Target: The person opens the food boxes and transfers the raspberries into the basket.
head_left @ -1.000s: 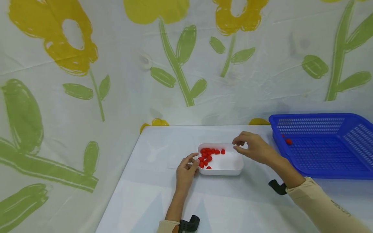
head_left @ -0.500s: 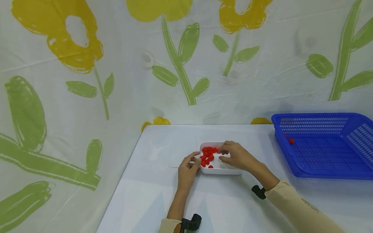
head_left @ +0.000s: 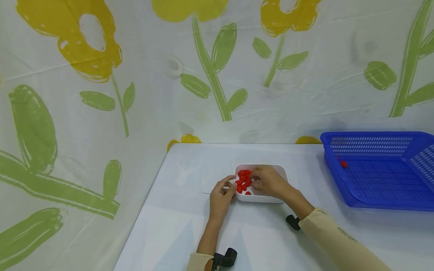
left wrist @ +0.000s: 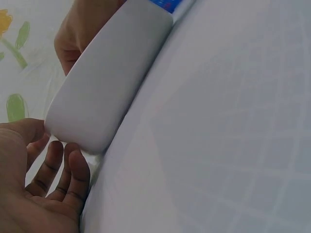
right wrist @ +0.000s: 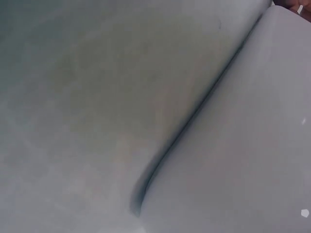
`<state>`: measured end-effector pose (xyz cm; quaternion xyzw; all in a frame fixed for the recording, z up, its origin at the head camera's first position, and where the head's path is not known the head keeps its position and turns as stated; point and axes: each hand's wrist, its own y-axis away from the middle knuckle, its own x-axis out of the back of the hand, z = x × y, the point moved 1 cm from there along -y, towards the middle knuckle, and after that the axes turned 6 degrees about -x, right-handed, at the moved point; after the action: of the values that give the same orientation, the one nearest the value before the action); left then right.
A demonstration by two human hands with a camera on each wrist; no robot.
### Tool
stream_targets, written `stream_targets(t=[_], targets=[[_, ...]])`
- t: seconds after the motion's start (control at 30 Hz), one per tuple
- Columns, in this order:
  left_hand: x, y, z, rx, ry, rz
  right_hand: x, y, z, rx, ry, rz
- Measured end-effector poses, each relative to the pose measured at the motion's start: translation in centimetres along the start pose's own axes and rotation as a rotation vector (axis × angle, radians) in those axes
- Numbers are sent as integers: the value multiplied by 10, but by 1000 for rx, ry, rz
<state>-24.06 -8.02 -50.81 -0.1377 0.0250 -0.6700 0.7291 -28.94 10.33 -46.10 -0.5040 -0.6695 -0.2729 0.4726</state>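
Observation:
A white rectangular box (head_left: 260, 199) sits on the table with several small red berry-like pieces (head_left: 242, 180) gathered at its left end. My left hand (head_left: 221, 197) is at that left end. In the left wrist view, the left thumb (left wrist: 30, 128) touches the box's rim and the other fingers curve loosely just below it. My right hand (head_left: 269, 182) reaches down inside the box, its fingertips among the red pieces. I cannot tell whether the right fingers pinch one. The box's wall (right wrist: 243, 136) fills much of the right wrist view.
A blue perforated basket (head_left: 383, 188) stands at the right, with a red piece (head_left: 344, 164) near its left wall. A white cloth with yellow and green flowers (head_left: 217, 75) hangs behind the table (head_left: 176, 226).
My right hand has moved left from above the box's right end down to the red pieces, its fingers closing together. My left hand stays at the box's left end.

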Motion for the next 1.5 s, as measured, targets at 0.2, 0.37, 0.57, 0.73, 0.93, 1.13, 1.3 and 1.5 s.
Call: stream_targets(t=[0.2,0.37,0.57,0.73,0.93,1.13,1.3,1.5], targets=[[1,-6,0,-13,16,-2,0,-6,-4,2,14,24],[1,-6,1,-18,19,0,1,-6,-5,-1,16,48],[1,-1,1,-11,13,-6,7,7,-2,-13,45,61],[0,-1,0,-19,33,10,22,18,1,-17,16,50],[0,-1,0,12,29,4,44,31,9,-20,-76,41],[0,-1,-1,24,22,14,71,41,19,-35,-78,95],[0,-1,-2,31,13,8,97,50,27,-51,-53,133],[0,-1,-1,24,23,3,129,60,41,-39,-10,168]])
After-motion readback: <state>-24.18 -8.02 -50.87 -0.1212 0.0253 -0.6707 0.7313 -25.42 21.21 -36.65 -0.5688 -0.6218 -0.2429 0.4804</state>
